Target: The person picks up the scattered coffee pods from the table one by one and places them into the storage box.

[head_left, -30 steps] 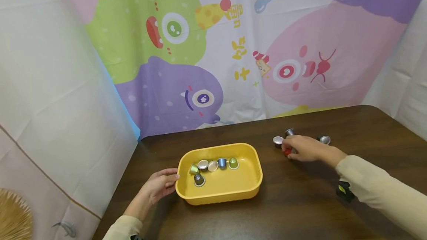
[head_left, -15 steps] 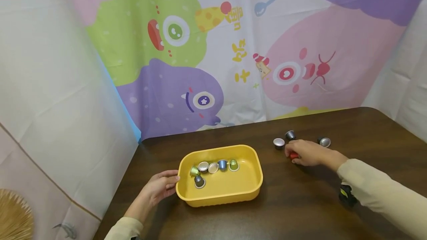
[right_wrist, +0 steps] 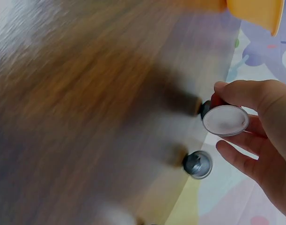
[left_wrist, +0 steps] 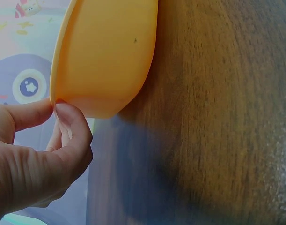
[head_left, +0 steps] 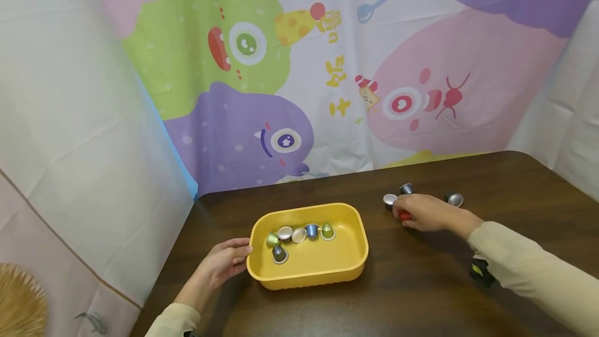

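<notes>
Left hand: your left hand pinches the rim of the yellow plastic tub near the tabletop's left edge.
Right hand: your right hand grips a small red capsule with curled fingers, near the far edge.

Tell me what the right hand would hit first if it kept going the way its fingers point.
Probably the silver-topped capsule just beyond the fingertips of the right hand, which holds a red capsule. Depth is unclear, so it may pass beside it.
</notes>
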Tool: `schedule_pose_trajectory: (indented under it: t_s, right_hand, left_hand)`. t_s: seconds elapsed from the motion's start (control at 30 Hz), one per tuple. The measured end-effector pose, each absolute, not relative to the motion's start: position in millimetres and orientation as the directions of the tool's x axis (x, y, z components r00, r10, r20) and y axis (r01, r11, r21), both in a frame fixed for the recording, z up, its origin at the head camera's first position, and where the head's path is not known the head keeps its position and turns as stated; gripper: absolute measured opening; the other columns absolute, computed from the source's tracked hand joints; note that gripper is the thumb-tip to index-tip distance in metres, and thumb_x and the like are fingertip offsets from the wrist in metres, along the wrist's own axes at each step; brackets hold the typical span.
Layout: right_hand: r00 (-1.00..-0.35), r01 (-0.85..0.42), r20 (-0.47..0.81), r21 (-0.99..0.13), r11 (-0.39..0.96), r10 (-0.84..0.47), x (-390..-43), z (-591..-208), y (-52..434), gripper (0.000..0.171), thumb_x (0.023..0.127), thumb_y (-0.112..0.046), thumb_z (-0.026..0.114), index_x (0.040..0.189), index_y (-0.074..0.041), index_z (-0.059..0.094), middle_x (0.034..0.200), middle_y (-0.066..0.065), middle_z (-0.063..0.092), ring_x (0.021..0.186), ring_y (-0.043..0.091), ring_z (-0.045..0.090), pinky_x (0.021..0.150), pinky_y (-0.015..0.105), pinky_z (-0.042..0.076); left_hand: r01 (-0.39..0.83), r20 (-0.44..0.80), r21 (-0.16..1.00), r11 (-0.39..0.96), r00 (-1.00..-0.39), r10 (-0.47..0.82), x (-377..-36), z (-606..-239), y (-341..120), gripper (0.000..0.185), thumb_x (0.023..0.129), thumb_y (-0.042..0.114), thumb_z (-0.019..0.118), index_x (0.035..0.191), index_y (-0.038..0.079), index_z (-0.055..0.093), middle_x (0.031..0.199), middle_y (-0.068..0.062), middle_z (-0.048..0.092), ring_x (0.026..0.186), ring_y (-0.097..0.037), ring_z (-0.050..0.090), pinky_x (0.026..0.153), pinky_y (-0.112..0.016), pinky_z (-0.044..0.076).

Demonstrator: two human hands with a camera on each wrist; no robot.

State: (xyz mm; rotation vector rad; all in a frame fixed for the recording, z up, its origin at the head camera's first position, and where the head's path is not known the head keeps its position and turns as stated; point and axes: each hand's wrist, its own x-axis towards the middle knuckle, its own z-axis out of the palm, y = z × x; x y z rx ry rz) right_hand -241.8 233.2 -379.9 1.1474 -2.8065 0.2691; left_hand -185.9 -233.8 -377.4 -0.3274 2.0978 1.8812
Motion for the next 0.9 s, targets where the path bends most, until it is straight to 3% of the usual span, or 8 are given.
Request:
schedule_pose_trajectory:
  t_s: [0.47,0.9]
  right_hand:
    - [-0.624,-0.771,0.242,-0.036,0.635,-0.743,-240.4,-376.3,204.1,0.023,0.074,-0.009,0.079,0.085,-0.015,0.060,0.080,-0.006,0.054,0.073,0.006,0.050,0.065,0.026,0.046]
    - [-0.589,-0.794,0.250,-0.006,0.608,-0.768,-236.8,-364.3,187.0,0.022,0.076,-0.011,0.079,0.087,-0.016,0.059,0.080,-0.006,0.056,0.072,0.007,0.053,0.066,0.026,0.048]
  left_hand:
    - [-0.376,-0.380,0.920,0.113,-0.925,0.022,-186.0,-376.3,-233.7,0.045,0.091,0.007,0.060,0.131,-0.008,0.047,0.089,-0.001,0.067,0.077,-0.009,0.062,0.072,-0.025,0.054]
    - [-0.367,-0.372,0.925,0.099,-0.927,0.036,-185.1,-377.3,-233.6,0.046,0.091,0.006,0.060,0.132,-0.009,0.046,0.086,0.000,0.067,0.075,-0.009,0.062,0.071,-0.025,0.053]
